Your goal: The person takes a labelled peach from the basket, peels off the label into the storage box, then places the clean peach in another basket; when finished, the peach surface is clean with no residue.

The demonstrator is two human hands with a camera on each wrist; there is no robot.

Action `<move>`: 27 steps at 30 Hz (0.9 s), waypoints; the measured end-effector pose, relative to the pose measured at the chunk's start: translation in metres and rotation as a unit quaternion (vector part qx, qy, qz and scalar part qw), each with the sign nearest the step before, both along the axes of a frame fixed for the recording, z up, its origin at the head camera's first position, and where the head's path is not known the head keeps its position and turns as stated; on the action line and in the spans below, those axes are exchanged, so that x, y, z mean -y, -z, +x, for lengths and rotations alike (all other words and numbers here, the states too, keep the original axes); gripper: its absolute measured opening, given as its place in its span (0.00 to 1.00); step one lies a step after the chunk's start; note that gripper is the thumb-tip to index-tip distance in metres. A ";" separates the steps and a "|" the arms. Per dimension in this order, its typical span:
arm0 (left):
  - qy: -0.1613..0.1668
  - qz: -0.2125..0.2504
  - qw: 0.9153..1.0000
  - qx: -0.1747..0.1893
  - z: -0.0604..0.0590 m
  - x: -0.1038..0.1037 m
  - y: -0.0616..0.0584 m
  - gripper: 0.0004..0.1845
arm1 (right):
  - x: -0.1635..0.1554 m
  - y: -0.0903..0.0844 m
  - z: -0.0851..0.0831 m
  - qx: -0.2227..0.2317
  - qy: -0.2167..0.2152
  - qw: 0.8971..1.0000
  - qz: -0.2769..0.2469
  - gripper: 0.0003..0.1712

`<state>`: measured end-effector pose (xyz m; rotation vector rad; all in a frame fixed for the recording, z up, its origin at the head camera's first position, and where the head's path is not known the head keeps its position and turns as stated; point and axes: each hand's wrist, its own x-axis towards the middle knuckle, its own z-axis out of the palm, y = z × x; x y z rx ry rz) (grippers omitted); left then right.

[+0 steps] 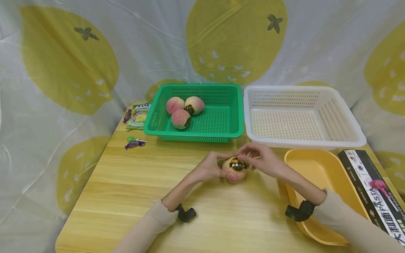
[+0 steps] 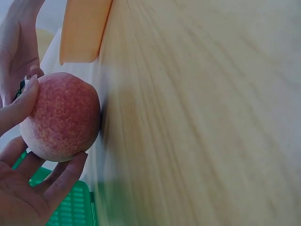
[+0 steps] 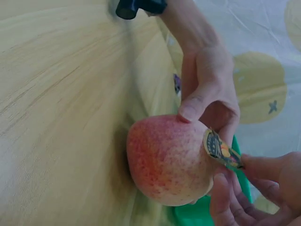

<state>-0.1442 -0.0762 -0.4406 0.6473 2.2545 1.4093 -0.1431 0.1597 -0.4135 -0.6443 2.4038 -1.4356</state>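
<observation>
One peach (image 1: 233,176) is sitting in the left grip (image 1: 209,167), which is grasping it; the right grip (image 1: 264,161) is pinching its one label (image 3: 221,149), print too small to read. Three peaches (image 1: 180,118) are lying beyond the grips in one green basket (image 1: 218,121). One box (image 1: 367,191), reading "PASTA", is lying right of the right grip.

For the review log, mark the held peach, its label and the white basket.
Held peach (image 3: 164,161): right wrist view, on its speckled side.
Label (image 3: 220,148): right wrist view, on its printed face.
White basket (image 1: 310,142): head view, on its near rim.
</observation>
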 end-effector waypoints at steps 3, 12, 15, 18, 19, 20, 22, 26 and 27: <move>0.001 -0.002 1.000 0.001 -0.001 0.000 -0.001 0.40 | 0.001 -0.001 0.003 -0.035 0.009 0.999 0.004 0.05; 0.010 -0.004 1.000 -0.002 -0.001 0.001 -0.003 0.40 | -0.001 -0.021 0.021 -0.127 0.055 0.990 0.014 0.07; 0.011 0.001 1.000 0.007 -0.001 0.001 -0.002 0.39 | -0.018 -0.039 0.024 -0.105 0.075 0.992 -0.008 0.07; 0.009 0.007 1.000 0.015 0.000 0.002 -0.002 0.39 | -0.045 -0.053 0.024 -0.065 0.083 0.994 -0.011 0.08; 0.010 0.006 1.000 0.014 0.000 0.002 -0.001 0.39 | -0.056 -0.056 0.024 -0.050 0.082 0.995 -0.005 0.09; 0.010 0.007 1.000 0.014 0.000 0.001 -0.001 0.39 | -0.067 -0.056 0.024 -0.040 0.081 0.996 0.004 0.09; 0.010 0.007 1.000 0.015 0.000 0.001 -0.001 0.39 | -0.090 -0.055 0.024 -0.026 0.076 0.997 0.023 0.10; 0.014 0.008 1.000 0.011 -0.001 0.001 0.000 0.39 | -0.132 -0.047 0.024 -0.002 0.070 0.996 0.058 0.11; 0.016 0.008 1.000 0.011 -0.001 0.001 0.000 0.38 | -0.140 -0.044 0.024 0.007 0.070 0.996 0.062 0.11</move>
